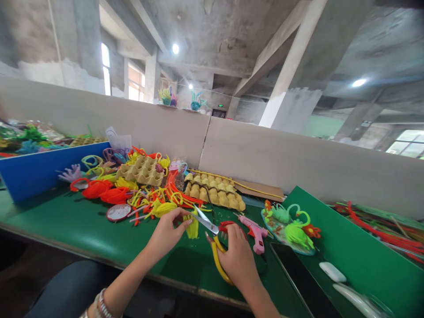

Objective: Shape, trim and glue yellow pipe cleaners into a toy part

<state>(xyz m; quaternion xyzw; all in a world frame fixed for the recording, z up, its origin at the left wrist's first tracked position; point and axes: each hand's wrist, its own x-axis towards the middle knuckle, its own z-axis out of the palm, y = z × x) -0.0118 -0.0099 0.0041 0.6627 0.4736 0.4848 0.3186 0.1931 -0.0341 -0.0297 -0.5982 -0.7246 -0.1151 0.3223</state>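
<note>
My left hand (168, 232) is closed in a pinch on a yellow fuzzy piece (192, 228), which looks like pipe cleaner and hangs beside the fingertips. My right hand (236, 256) grips scissors (217, 256) with one red and one yellow handle. Their blades are parted, and the tips reach up to the yellow piece near my left fingers. Whether the blades touch it I cannot tell. A pink glue gun (255, 232) lies just right of my right hand.
Orange and yellow pipe cleaners (159, 194) heap at the back left with egg cartons (215, 192). On the right are a decorated board with green swans (296, 229), a phone (303, 278) and a white case (332, 271). Blue (56, 168) and green (347, 247) dividers flank the table.
</note>
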